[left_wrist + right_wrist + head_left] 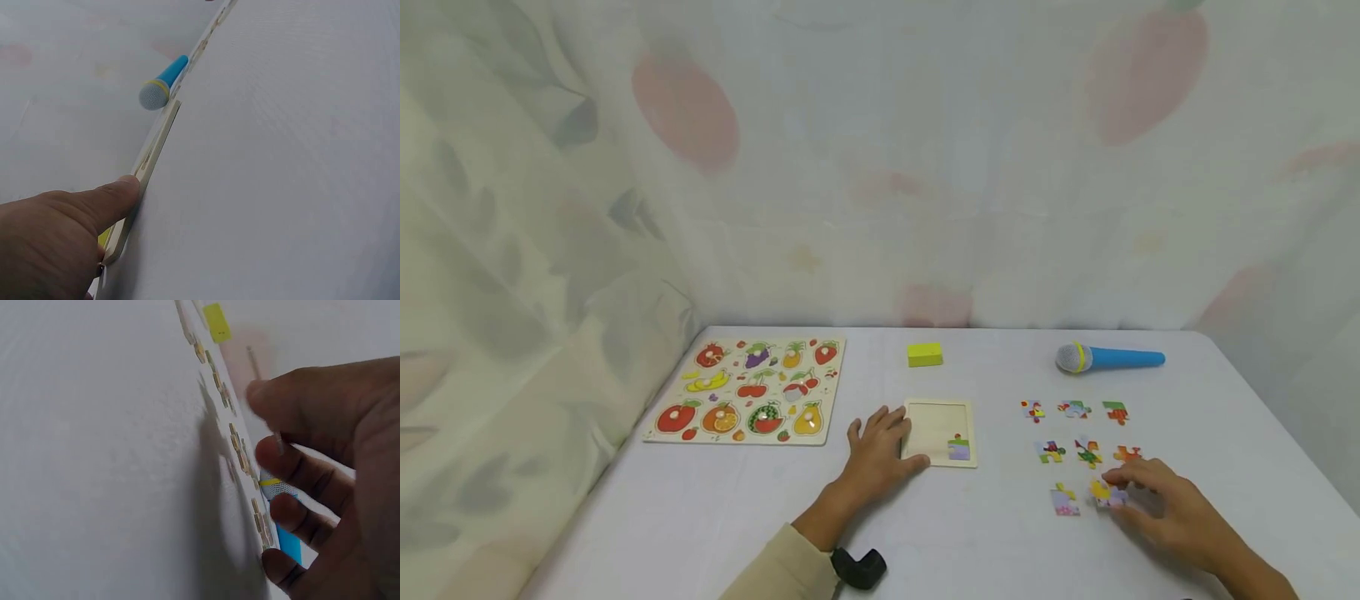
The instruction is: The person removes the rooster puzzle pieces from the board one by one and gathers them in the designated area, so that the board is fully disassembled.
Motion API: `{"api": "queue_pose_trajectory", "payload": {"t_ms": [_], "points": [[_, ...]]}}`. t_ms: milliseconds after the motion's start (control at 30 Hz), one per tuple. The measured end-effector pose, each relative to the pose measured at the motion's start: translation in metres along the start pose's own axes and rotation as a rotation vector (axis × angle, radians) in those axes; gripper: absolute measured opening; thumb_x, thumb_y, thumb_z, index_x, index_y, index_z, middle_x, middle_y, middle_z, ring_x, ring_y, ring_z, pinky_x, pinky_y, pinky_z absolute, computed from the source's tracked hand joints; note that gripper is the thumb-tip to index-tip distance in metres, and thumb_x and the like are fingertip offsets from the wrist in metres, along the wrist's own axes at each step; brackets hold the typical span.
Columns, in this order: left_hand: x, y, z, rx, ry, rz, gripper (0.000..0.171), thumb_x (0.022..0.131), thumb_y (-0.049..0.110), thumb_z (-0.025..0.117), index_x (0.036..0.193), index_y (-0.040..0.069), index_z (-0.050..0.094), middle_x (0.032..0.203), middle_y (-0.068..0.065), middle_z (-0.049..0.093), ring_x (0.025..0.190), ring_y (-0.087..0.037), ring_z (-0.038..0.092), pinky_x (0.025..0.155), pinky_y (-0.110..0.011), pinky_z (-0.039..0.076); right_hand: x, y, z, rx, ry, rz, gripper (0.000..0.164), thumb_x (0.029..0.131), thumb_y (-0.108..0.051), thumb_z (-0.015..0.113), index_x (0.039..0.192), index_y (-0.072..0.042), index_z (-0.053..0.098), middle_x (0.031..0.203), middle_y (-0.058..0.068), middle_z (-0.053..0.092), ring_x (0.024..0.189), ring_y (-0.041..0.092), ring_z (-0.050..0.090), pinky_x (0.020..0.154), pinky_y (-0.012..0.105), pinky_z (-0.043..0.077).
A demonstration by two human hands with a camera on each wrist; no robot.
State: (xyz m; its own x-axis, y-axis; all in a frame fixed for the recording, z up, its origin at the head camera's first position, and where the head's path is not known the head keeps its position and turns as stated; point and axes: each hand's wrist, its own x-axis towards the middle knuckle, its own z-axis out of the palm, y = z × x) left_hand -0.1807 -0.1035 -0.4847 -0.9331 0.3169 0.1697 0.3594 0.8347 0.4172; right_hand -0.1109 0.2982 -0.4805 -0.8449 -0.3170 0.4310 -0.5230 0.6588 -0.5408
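My left hand (877,454) holds the shallow wooden puzzle tray (974,433) by its near left corner, thumb at the near edge and forefinger along the left side. The thumb (119,195) shows on the tray's edge in the left wrist view. One jigsaw piece (958,450), lilac and green, sits in the tray's near right corner. Between thumb and forefinger my right hand (1172,508) pinches a yellow and lilac jigsaw piece (1103,493). That piece appears edge-on and raised off the table in the right wrist view. The other right fingers are spread.
Several loose jigsaw pieces (1088,452) lie in rows left of and beyond my right hand. A blue toy microphone (1123,358) lies at the back right. Behind the tray is a yellow block (924,355). A fruit peg puzzle board (745,392) occupies the left.
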Motion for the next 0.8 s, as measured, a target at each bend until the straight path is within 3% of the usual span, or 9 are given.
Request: {"api": "queue_pose_trajectory", "payload": {"t_ms": [133,500,700,800], "points": [[0.000,0.000,0.000,-0.003,-0.007,0.000,0.065,0.081,0.046,0.074,0.129,0.003,0.061,0.142,-0.011,0.047,0.134,-0.035,0.034,0.101,-0.067,0.015,-0.003,0.003,0.002,0.002,-0.018,0.030,0.039,0.069,-0.007,0.086,0.102,-0.019,0.071,0.100,-0.012,0.061,0.094,0.002,0.051,0.084,0.005,0.030],[0.002,-0.001,-0.002,-0.002,-0.003,-0.006,0.067,0.081,0.047,0.074,0.130,0.003,0.060,0.143,-0.011,0.047,0.135,-0.034,0.033,0.101,-0.066,0.015,0.000,0.006,0.005,-0.084,-0.065,0.066,0.038,0.069,-0.012,0.087,0.101,-0.025,0.071,0.100,-0.015,0.058,0.093,0.005,0.050,0.081,0.010,0.035],[0.001,-0.002,-0.001,-0.018,-0.003,-0.006,0.067,0.082,0.046,0.074,0.130,0.002,0.059,0.143,-0.011,0.047,0.135,-0.034,0.032,0.101,-0.066,0.014,0.002,0.001,0.001,-0.141,-0.078,0.105,0.041,0.069,-0.019,0.087,0.107,-0.020,0.072,0.100,-0.013,0.058,0.093,0.007,0.050,0.077,0.027,0.045],[0.000,-0.002,-0.001,-0.019,-0.011,-0.002,0.067,0.082,0.047,0.073,0.131,0.002,0.059,0.143,-0.010,0.046,0.135,-0.034,0.032,0.101,-0.066,0.014,0.004,-0.006,-0.005,-0.138,-0.051,0.090,0.043,0.069,-0.018,0.087,0.109,-0.018,0.071,0.098,-0.013,0.056,0.094,0.006,0.047,0.076,0.027,0.044]]}}
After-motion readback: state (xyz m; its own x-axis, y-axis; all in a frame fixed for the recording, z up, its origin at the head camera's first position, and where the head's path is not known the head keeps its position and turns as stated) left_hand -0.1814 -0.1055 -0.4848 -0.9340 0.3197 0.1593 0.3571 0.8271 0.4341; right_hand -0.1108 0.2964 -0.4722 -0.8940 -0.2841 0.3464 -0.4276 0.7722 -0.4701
